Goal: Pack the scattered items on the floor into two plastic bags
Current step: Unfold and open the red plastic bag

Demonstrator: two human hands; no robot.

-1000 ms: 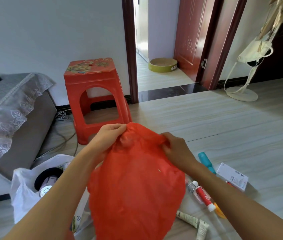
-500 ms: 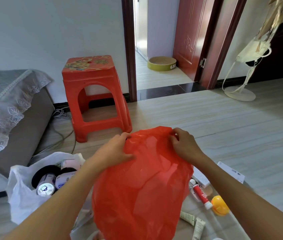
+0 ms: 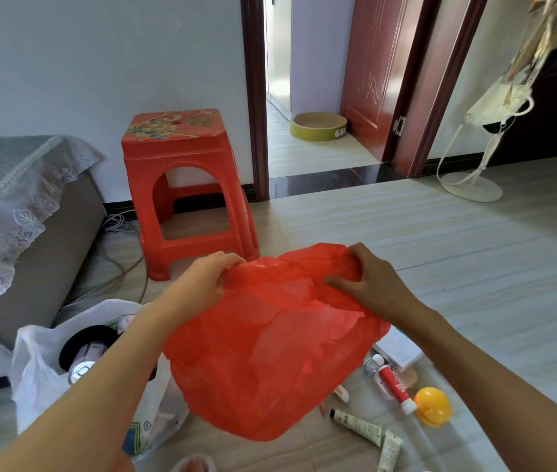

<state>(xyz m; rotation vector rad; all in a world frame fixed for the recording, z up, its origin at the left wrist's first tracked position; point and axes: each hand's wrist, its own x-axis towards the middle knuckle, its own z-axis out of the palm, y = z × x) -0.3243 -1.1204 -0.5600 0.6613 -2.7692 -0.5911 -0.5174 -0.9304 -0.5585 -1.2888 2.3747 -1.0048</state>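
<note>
Tubes lay nearest on the pale wood-grain floor [image 3: 474, 267]: a cream squeeze tube with a black cap [image 3: 355, 424] and, touching its far end, a second white tube [image 3: 389, 451]. Just beyond them sat a round yellow plastic toy [image 3: 433, 406], a red tube with a white cap [image 3: 393, 388] and a small clear bottle [image 3: 372, 364], all close together, with a flat white box [image 3: 398, 349] partly hidden under the bag's edge.

To the left a crumpled white plastic bag [image 3: 35, 386] stood open on the floor, holding a black-rimmed round container [image 3: 84, 345] and other items too hidden to name.

Between these, held up off the floor, hung the thin translucent red plastic bag [image 3: 263, 356]. The left hand [image 3: 202, 284] gripped its upper left edge, fingers curled over the film. The right hand [image 3: 372, 284] pinched the upper right edge, thumb pressed against the front and fingers folded behind the gathered plastic. The bag's mouth was bunched between the two hands.

Further back stood a red plastic stool with a floral top [image 3: 185, 189], loose grey cables [image 3: 117, 267] beside it, and a grey sofa with a white lace cover [image 3: 14, 212] at the left. Beyond the doorway lay a round yellow-green bowl [image 3: 318, 127]; a white stand with a round base [image 3: 471, 185] stood at the right.
</note>
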